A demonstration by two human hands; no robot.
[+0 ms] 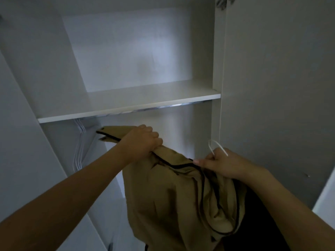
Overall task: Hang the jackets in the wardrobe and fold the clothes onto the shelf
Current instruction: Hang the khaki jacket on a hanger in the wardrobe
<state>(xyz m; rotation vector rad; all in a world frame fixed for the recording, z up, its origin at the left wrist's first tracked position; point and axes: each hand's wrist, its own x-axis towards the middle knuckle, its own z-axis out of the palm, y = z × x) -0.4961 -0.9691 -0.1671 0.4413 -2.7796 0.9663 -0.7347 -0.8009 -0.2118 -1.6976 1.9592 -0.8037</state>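
Both hands hold the tan jacket (172, 196) below the rail (154, 108): left hand (143, 140) grips its shoulder, right hand (223, 164) pinches the hanger hook (216, 145). Hanging step; next, I judge, the hook must lift over the rail.

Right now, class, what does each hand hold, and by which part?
Left hand grips the tan jacket at its bunched upper edge; right hand holds the white hanger below its hook.

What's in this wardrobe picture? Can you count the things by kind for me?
Tan jackets: 1, gripped by the left hand
White hangers held by the right hand: 1
White hangers on the rail: a bunch, too close to count
Shelves: 1
Rails: 1
Total, bunch aside: 4
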